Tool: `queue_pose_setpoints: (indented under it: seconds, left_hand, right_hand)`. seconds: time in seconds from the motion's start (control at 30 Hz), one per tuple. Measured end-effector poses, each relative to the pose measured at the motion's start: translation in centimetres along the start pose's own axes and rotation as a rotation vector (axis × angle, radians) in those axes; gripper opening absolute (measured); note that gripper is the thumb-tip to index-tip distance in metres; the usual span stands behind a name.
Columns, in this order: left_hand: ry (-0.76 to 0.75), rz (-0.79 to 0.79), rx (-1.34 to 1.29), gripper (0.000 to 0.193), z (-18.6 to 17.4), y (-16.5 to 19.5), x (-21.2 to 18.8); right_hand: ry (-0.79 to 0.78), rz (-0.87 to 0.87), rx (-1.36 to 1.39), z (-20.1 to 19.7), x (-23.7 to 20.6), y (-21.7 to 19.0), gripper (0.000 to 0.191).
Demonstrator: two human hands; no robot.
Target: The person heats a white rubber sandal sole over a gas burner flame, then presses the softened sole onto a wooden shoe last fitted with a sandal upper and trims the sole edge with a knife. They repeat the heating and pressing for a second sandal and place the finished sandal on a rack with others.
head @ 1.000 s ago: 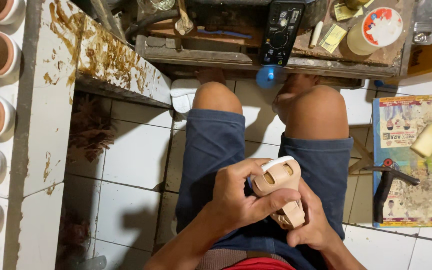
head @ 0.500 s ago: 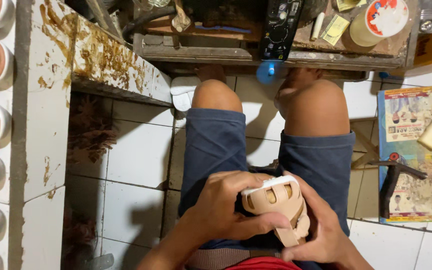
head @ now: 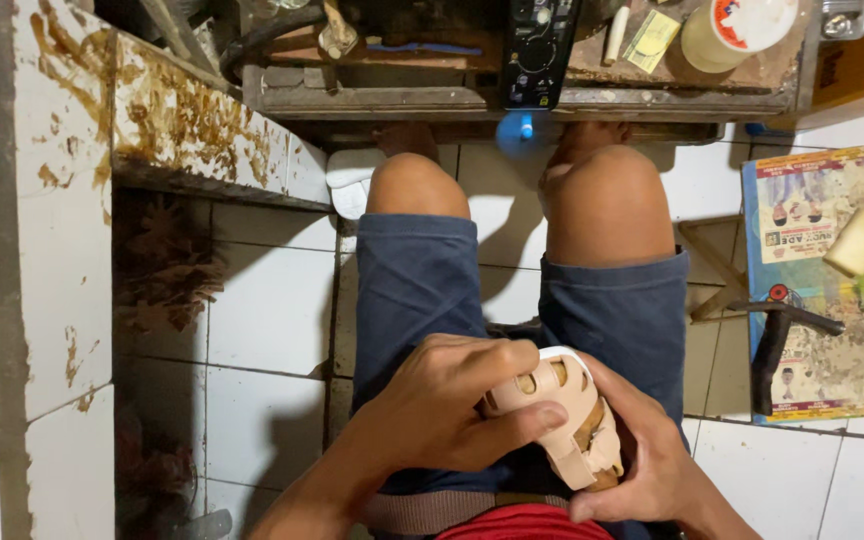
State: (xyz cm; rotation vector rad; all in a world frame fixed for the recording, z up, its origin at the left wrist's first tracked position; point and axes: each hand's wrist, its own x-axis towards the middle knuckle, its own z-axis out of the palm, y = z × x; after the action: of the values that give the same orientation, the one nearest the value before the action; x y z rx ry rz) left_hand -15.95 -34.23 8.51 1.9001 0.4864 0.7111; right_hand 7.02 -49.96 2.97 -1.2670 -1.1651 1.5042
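Note:
I sit on a low seat with blue shorts and bare knees, holding a tan sandal upper on a shoe last (head: 564, 410) over my lap. My left hand (head: 447, 405) wraps over its top and left side, fingers pressed on the strap with the slots. My right hand (head: 652, 450) cups it from below and the right, partly hidden behind the piece. Both hands grip the same piece, tilted toe-up.
A stained wooden workbench (head: 432, 95) stands ahead with a black remote-like device (head: 537, 45), a round glue tin (head: 737, 25) and small tools. A white shelf (head: 42, 250) with shoe lasts rises at left. A printed poster sheet (head: 822, 290) with a yellow block (head: 860, 240) lies right, beside a black tool (head: 772, 345).
The sandal piece has shifted lower and closer to my body, and my left hand has slid further over its top. My view has tilted slightly.

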Motion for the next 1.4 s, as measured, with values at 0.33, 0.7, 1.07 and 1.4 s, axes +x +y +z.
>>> queue_pose_setpoints:
  seconds: [0.33, 0.7, 1.07, 1.4]
  left_hand:
    - [0.16, 0.017, -0.11, 0.048, 1.7, -0.7, -0.8]
    - [0.213, -0.129, -0.15, 0.077, 2.3, 0.3, -0.5]
    - [0.288, -0.259, -0.858, 0.065, 1.9, -7.5, -0.3]
    - [0.247, -0.347, -0.62, 0.053, 4.1, -8.4, -0.3]
  right_hand:
    - [0.01, 0.002, 0.079, -0.2, 0.1, 0.3, 0.131]
    - [0.054, 0.019, 0.21, -0.4, -0.1, -0.7, 0.132]
    - [0.968, 0.114, 0.741, -17.4, 2.6, 4.1, 0.055]
    - [1.246, 0.378, 0.544, -25.6, 4.2, 4.8, 0.07]
